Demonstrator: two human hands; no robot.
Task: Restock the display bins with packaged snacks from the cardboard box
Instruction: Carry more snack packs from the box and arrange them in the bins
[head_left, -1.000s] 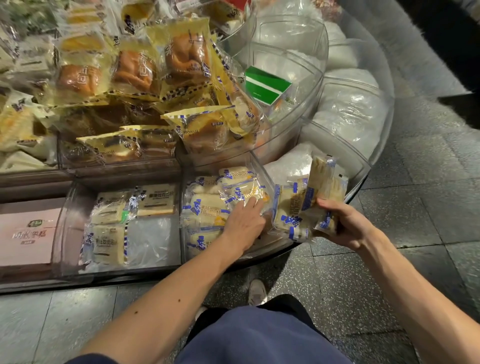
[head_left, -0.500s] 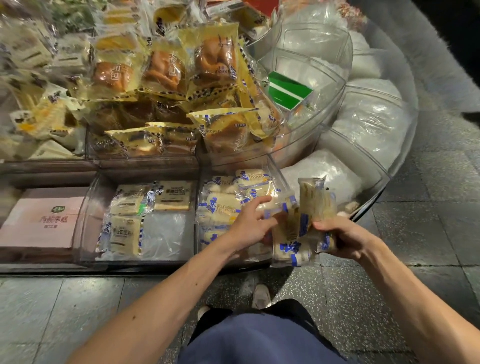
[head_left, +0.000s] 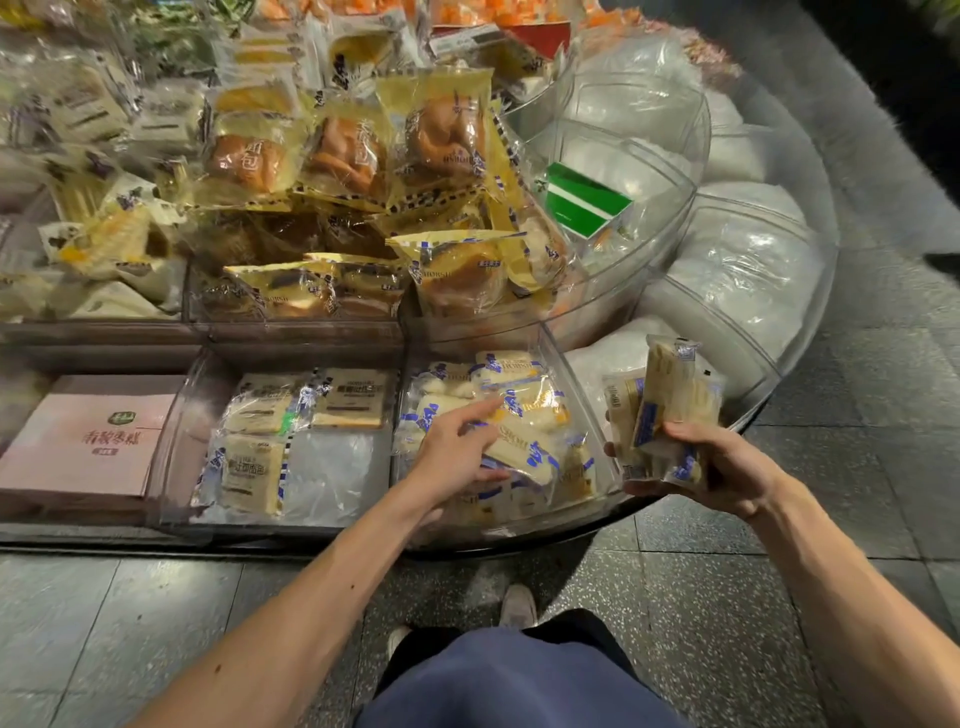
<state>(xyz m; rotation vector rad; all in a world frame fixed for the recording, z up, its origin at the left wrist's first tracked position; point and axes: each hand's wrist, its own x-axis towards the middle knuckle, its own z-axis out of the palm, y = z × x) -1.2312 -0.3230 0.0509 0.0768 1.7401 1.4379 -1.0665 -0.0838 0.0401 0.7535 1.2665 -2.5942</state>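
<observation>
The left hand (head_left: 457, 452) is reaching into the lower clear plastic display bin (head_left: 563, 364), its fingers stretched almost straight and spread apart. The forefinger and thumb are touching either edge of a white-and-blue plastic-wrapped snack packet (head_left: 524, 441), which is lying tilted on top of the pile already in that bin. The right hand (head_left: 696, 462) is waiting just outside the bin's right wall with its fingers curled tight round an upright bundle of the same white-and-blue packets (head_left: 665, 410). The cardboard box is not showing anywhere.

In the next bin to the left, flat cream-coloured wrapped bread slices (head_left: 291, 441) are lying loosely. Beyond them a pink printed carton (head_left: 88, 436) is sitting. Yellow-wrapped buns (head_left: 447, 140) are heaping up in the tier above.

The pile is probably getting close to the rim at the front. The slick tilted packet could slide forward over the low wall and onto the grey tiled floor (head_left: 156, 623) if it is let go without being pressed flat. The bundle is also looking loose at its top, so a slackening grip might be enough to spill the outer packets.

Half a second ago the left hand was at the bundle, drawing one packet out of it. Now it is over the bin with that packet, while the right hand is holding much where it was.
</observation>
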